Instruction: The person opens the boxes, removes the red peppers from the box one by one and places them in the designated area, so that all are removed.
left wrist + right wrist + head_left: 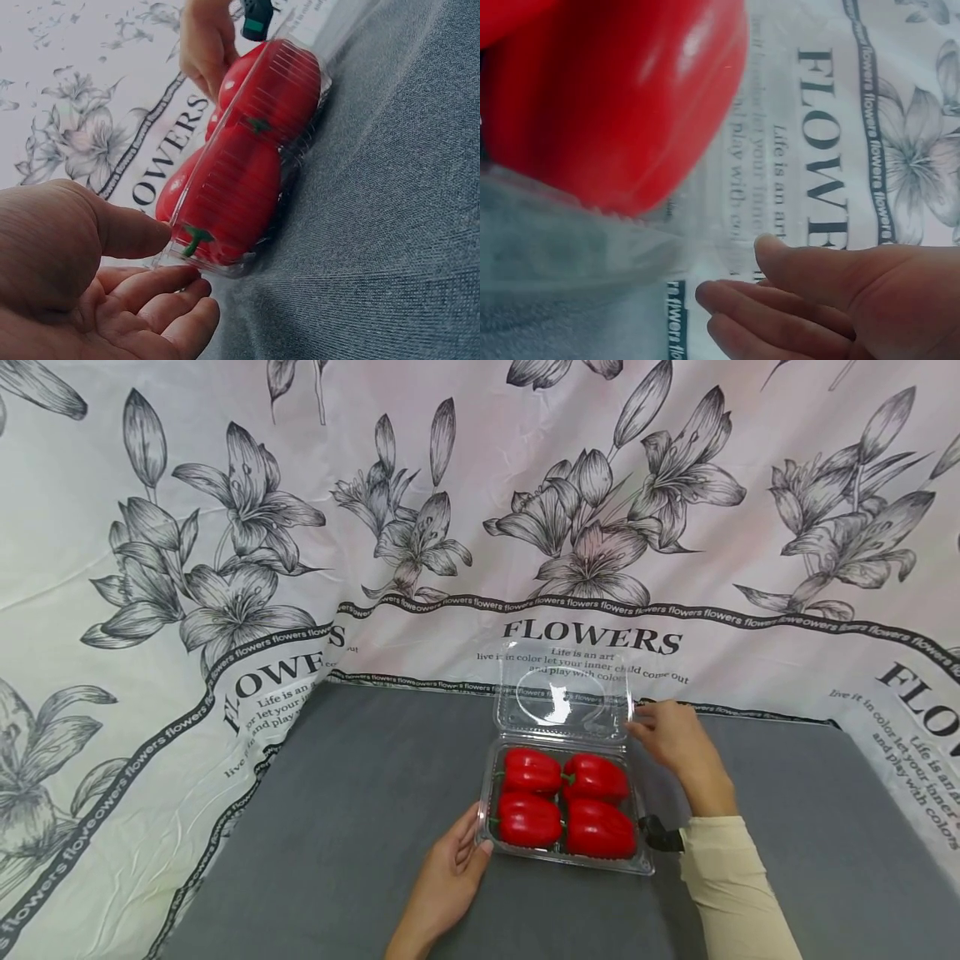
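A clear plastic clamshell box (566,858) stands on the grey table with its hinged lid (517,693) raised at the back. Several red bell peppers (529,820) with green stems fill its base in two rows. My left hand (448,868) grips the box's near left corner. In the left wrist view its thumb (139,234) lies at the rim, and the fingers (161,289) reach below it. At the lid's right edge, my right hand (673,739) pinches the plastic between thumb (802,262) and fingers, as the right wrist view shows from close up.
A white cloth (420,635) printed with grey lilies and "FLOWERS" lettering hangs behind and beside the table (360,793). A dark strap-mounted device (660,835) sits at the right wrist, close to the box's right side. The right forearm wears a cream sleeve (731,885).
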`<state>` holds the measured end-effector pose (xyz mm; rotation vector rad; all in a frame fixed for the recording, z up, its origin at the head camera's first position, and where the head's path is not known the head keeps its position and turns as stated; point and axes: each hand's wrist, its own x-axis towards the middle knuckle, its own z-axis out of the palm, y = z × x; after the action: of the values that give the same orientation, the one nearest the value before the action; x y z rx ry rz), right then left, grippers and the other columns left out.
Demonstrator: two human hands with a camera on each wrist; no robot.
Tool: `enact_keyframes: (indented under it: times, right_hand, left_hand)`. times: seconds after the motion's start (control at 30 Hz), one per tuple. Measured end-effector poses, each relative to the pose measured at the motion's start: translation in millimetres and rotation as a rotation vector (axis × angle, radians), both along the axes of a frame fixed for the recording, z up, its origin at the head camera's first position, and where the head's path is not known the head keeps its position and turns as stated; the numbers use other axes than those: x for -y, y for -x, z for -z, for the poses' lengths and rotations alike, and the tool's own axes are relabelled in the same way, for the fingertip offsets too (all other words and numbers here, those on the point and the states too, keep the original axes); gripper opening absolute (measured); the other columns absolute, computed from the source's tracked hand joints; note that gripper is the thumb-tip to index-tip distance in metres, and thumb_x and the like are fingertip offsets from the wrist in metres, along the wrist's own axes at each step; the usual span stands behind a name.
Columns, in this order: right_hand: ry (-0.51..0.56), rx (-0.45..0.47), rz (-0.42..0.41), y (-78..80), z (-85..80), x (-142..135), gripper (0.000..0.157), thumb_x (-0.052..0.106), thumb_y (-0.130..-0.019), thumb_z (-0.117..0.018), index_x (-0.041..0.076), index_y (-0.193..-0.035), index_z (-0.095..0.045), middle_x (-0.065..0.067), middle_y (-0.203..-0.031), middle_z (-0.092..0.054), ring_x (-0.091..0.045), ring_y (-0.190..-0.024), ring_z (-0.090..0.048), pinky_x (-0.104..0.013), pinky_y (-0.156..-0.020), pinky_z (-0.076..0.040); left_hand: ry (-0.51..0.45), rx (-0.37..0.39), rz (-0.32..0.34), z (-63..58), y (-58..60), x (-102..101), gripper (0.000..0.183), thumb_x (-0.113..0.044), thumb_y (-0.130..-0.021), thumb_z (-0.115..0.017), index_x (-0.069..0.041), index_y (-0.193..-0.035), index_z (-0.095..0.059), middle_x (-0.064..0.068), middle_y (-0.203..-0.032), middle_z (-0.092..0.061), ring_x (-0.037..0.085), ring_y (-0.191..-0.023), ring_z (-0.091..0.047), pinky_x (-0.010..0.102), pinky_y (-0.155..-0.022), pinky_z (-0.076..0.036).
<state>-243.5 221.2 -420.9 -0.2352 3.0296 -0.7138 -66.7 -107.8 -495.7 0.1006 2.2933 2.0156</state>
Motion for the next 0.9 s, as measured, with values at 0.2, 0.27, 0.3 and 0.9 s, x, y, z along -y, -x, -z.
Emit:
enact_keyframes:
  times: [0.2,0.27,0.3,0.9]
  right_hand:
    - [0.047,-0.016,-0.012,-13.8,-15.1,-2.6,0.056,0.028,-0.105,-0.067,-0.015,-0.140,-0.059,-0.032,-0.126,-0.069,-0.048,-0.119,-0.068,-0.065,-0.102,-0.051]
    - [0.063,-0.029,-0.039,-19.5,-21.1,-3.5,0.058,0.032,-0.107,-0.065,-0.013,-0.141,-0.058,-0.031,-0.128,-0.069,-0.047,-0.119,-0.068,-0.065,-0.102,-0.051]
    - [0.069,-0.037,-0.056,-22.6,-24.1,-3.4,0.058,0.034,-0.107,-0.065,-0.013,-0.141,-0.059,-0.030,-0.128,-0.069,-0.046,-0.119,-0.068,-0.065,-0.102,-0.051]
    - [0.067,0.025,-0.288,-87.8,-53.3,22.6,0.083,0.052,-0.101,-0.069,-0.001,-0.160,-0.043,-0.026,-0.147,-0.059,-0.045,-0.130,-0.062,-0.064,-0.104,-0.052]
  left_hand:
    - [0.006,-0.012,0.004,1.0,0.3,0.3,0.061,-0.015,-0.107,-0.064,0.003,-0.160,-0.040,0.023,-0.160,-0.046,0.038,-0.148,-0.045,0.046,-0.114,-0.044]
    - [0.007,-0.017,0.003,1.1,0.2,0.5,0.061,-0.015,-0.107,-0.064,0.003,-0.160,-0.040,0.023,-0.160,-0.046,0.038,-0.147,-0.046,0.045,-0.114,-0.045]
    - [0.005,-0.020,0.003,1.1,0.2,0.5,0.061,-0.015,-0.107,-0.064,0.003,-0.160,-0.040,0.023,-0.160,-0.046,0.038,-0.147,-0.046,0.045,-0.113,-0.045]
    - [0.021,0.005,0.005,2.1,2.1,0.2,0.061,-0.019,-0.108,-0.063,0.002,-0.161,-0.039,0.020,-0.161,-0.047,0.034,-0.148,-0.045,0.041,-0.114,-0.045]
